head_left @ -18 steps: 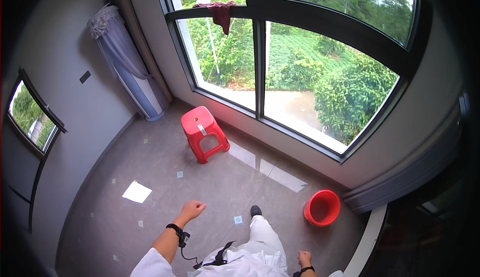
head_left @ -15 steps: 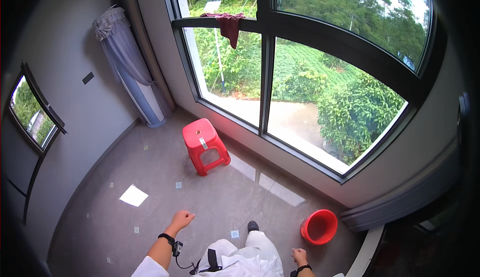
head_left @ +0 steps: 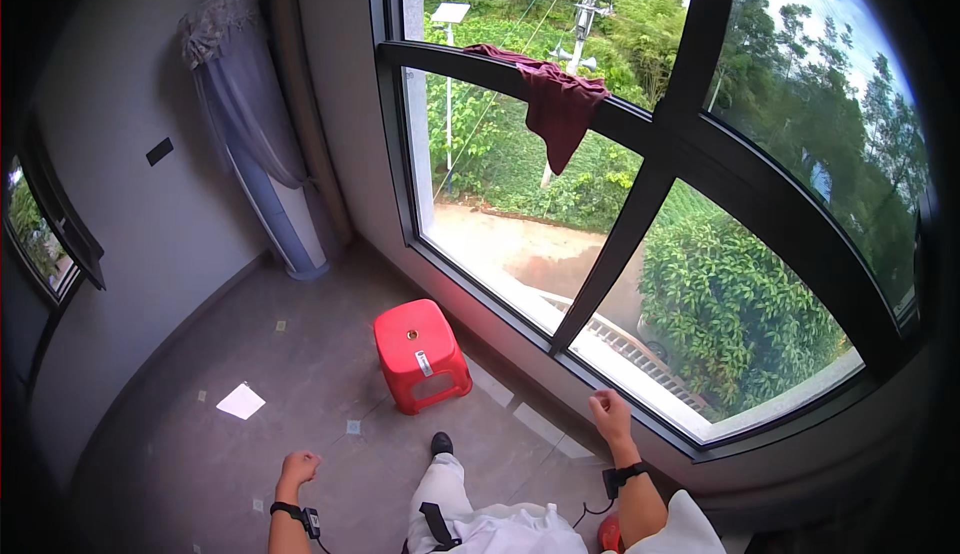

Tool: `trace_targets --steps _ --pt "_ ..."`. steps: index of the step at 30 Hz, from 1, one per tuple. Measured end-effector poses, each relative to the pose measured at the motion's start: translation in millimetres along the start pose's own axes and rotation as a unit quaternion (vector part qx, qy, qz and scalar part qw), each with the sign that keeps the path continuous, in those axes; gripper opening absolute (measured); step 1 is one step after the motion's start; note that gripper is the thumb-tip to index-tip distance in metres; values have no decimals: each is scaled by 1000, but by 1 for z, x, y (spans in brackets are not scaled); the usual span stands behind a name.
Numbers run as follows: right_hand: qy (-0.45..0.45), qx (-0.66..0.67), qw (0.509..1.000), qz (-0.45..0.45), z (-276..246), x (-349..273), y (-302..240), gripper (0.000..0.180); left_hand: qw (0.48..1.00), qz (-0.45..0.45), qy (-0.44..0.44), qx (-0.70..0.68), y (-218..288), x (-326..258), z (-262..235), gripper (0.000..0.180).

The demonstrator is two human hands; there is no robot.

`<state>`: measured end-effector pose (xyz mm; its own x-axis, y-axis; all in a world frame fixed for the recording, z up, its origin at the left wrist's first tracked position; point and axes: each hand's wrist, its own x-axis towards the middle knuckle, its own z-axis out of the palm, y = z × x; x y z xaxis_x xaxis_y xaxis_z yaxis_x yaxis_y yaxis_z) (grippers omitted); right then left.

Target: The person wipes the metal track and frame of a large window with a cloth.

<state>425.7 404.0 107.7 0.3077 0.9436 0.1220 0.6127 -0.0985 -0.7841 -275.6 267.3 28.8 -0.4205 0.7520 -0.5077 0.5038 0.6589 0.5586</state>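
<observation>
My left hand (head_left: 299,467) hangs over the floor at the lower left, its fingers curled in and nothing seen in them. Raised in front of the window, my right hand (head_left: 611,415) is loosely closed too, and it looks bare. Neither one touches anything. Between and ahead of them stands a red plastic stool (head_left: 408,338) below the window. A dark red cloth (head_left: 560,109) is draped over the horizontal bar of the window frame (head_left: 640,132), well beyond my hands.
Part of a red bucket (head_left: 609,532) shows beside my right forearm. A covered standing fan-like object (head_left: 262,144) with grey-blue fabric is in the far left corner. A patch of light (head_left: 241,401) lies on the floor (head_left: 320,364). My dark shoe (head_left: 441,443) is near the stool.
I have come closer to the stool and the window, and the view has swung round. My right hand has risen and moved forward. The bucket has slipped mostly out of sight behind my right arm.
</observation>
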Motion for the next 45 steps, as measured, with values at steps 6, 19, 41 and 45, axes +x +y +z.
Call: trace_targets --steps 6,19,41,45 --pt "34 -102 986 -125 3 121 -175 33 978 197 -14 63 218 121 -86 32" --pt "318 -193 852 -369 8 312 -391 48 828 553 49 85 560 219 -136 24" --pt "340 -319 884 -36 -3 374 -480 35 734 642 68 209 1001 215 -176 57" --pt "327 -270 905 33 -13 390 -511 29 715 675 -17 178 1019 223 -180 19"
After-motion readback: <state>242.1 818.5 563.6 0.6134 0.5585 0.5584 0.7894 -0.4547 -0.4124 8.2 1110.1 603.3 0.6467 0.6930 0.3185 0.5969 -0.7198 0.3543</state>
